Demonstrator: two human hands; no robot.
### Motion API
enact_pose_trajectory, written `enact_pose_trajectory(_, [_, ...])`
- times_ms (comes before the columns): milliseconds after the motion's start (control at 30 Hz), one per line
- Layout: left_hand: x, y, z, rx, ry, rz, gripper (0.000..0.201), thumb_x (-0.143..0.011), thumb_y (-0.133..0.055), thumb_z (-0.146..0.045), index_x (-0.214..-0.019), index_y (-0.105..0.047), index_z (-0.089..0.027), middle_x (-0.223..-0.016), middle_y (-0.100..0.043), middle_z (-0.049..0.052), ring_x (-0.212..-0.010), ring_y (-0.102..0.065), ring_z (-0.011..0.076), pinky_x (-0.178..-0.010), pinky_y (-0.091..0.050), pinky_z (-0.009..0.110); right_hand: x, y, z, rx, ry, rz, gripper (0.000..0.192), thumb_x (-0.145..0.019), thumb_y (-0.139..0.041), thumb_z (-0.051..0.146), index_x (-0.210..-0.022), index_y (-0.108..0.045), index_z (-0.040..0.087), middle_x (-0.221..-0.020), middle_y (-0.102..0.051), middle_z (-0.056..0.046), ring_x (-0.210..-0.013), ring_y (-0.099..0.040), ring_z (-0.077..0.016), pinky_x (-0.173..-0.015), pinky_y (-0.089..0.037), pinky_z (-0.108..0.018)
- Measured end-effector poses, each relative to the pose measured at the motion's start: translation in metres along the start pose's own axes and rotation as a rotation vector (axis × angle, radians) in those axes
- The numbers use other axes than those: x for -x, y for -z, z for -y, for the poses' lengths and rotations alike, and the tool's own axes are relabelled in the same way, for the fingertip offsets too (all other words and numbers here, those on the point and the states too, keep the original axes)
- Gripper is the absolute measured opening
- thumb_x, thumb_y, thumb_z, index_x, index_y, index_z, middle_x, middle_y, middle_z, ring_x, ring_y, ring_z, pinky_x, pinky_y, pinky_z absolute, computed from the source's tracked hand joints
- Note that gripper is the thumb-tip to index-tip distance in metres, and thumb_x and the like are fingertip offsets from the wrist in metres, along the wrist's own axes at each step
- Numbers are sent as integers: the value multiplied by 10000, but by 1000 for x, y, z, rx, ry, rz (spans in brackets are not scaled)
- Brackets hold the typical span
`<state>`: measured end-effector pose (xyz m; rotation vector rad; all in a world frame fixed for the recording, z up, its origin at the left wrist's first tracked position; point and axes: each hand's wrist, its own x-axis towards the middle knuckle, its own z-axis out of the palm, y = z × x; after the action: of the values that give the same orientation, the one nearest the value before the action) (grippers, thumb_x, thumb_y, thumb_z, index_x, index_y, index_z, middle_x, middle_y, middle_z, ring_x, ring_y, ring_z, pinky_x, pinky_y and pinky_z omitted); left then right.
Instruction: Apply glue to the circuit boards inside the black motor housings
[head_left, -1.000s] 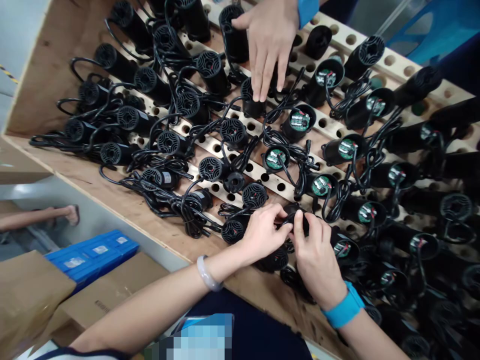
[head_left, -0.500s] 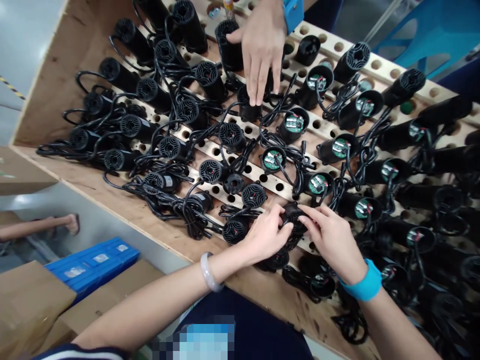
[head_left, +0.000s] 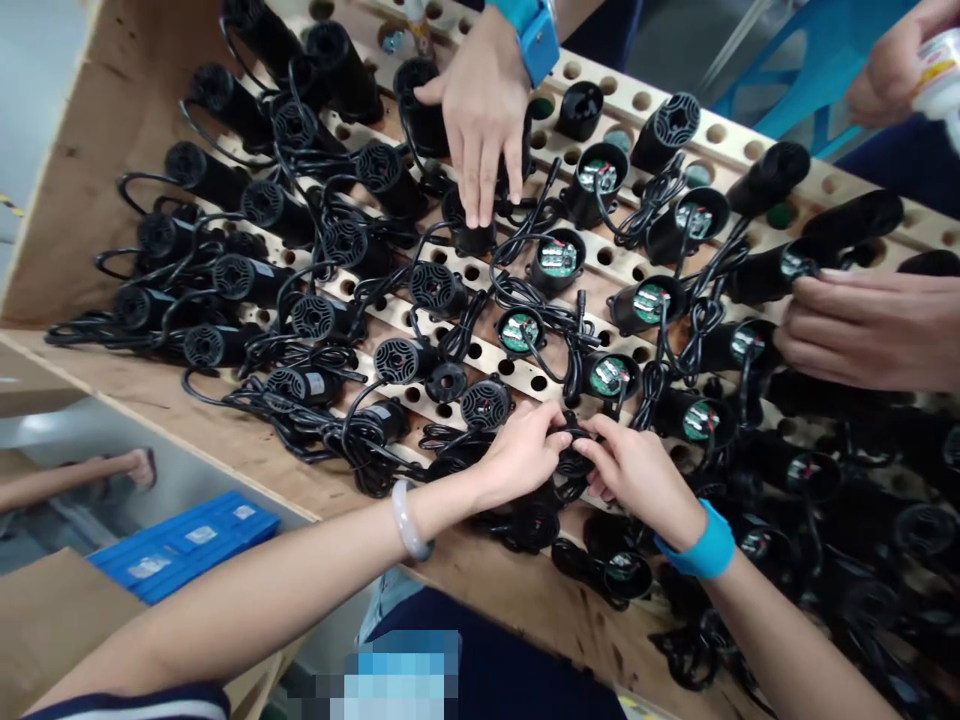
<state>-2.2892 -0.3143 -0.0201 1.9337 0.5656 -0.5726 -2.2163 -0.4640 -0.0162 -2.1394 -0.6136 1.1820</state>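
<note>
- The black part [head_left: 574, 436] is directly between your two sets of fingertips: to the right of the left ones and to the left of the right ones.
- Your left hand [head_left: 523, 448] has the thumb and fingers in a narrow pinch on its left side.
- Your right hand [head_left: 637, 482] is narrow too, thumb and fingers on its right side; how firmly either hand presses, I cannot tell.
- Neither hand is nearer, because both touch the part, from opposite sides.
- Its long axis is not clear to me, since your fingers cover much of it and the things below are equally black.
- Beyond your left fingertips, and a little to the left, is a slotted cylinder [head_left: 486, 404]; farther along that way is a black ring piece [head_left: 446, 382].
- Beyond your right fingertips, quite near, is an open cylinder with a green board [head_left: 611, 377].
- Well apart from your grip, on the far side, a co-worker's hand [head_left: 487, 115] rests on another cylinder.
</note>
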Motion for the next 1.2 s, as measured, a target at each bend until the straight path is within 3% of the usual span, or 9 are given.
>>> enact_pose_trajectory(167, [0, 0, 0, 59, -1, 33, 28, -838, -495, -217, -822, -516, -207, -854, -525, 7, -655, -549, 123, -601, -506, 246, 6, -6, -5, -315, -99, 0, 348, -907, -471, 343, -1190, -585, 175, -596, -688, -4, -496, -671, -187, -494, -561, -293])
enact_pose_trajectory(267, [-3, 4, -1, 144, 46, 125, 42, -834, -498, -245, -824, -486, -207, -806, -517, -9, -549, -531, 103, -480, -472, 217, 11, -9, -11, -580, -162, 92, 526, -865, -539, 243, -1377, -445, 171, -834, -738, -44, -692, -721, -203, -582, -612, -331])
enact_pose_trajectory(333, [-4, 6, -2, 143, 73, 163, 46, -836, -491, -252, -834, -471, -210, -805, -512, -8, -543, -540, 108, -446, -458, 211, 13, -10, -12, -640, -205, 112, 612, -839, -557, 164, -1424, -380, 164, -849, -738, -43, -739, -723, -202, -609, -622, -335])
enact_pose_trajectory(533, [-5, 4, -4, -54, -37, 89, 11, -827, -496, -201, -816, -496, -203, -819, -528, 10, -636, -559, 123, -551, -493, 225, 10, -11, -5, -618, -302, 66, 578, -828, -567, 115, -1391, -437, 123, -752, -735, -53, -651, -721, -187, -555, -613, -261])
enact_pose_trajectory(700, [-4, 5, -4, 132, 35, 134, 79, -823, -517, -232, -874, -558, -187, -764, -542, -5, -560, -567, 113, -421, -460, 184, 11, -11, -5, -592, -261, 40, 536, -830, -556, 84, -1359, -485, 131, -708, -723, -39, -592, -708, -167, -517, -596, -233])
enact_pose_trajectory(900, [20, -1, -1, 630, 177, 114, 473, -738, -511, -53, -1193, -591, -154, -1057, -657, 74, -738, -645, 134, -675, -563, 277, 12, -14, -10, -599, -239, 46, 555, -841, -534, 86, -1384, -458, 171, -710, -723, -16, -580, -698, -140, -539, -594, -225])
enact_pose_trajectory(1000, [26, -11, 8, 613, 64, 13, 571, -626, -667, -34, -1183, -596, -140, -1182, -607, 113, -893, -638, 185, -730, -557, 286, 12, -14, -11, -577, -243, 49, 550, -843, -535, 103, -1383, -461, 179, -689, -716, -13, -590, -700, -147, -514, -586, -217])
enact_pose_trajectory(1100, [22, -22, 17, 511, -8, -119, 507, -584, -753, -86, -1072, -624, -139, -1112, -608, 119, -1047, -576, 240, -697, -553, 263, 14, -14, -10, -537, -236, 46, 556, -845, -533, 124, -1392, -447, 175, -700, -718, -18, -610, -703, -156, -501, -581, -221])
enact_pose_trajectory(1200, [16, -29, 22, 509, -10, -137, 452, -601, -747, -112, -1029, -609, -155, -1047, -609, 96, -969, -597, 218, -634, -543, 242, 14, -14, -10, -504, -219, 48, 560, -847, -521, 140, -1400, -437, 175, -727, -726, -20, -619, -704, -164, -514, -588, -240])
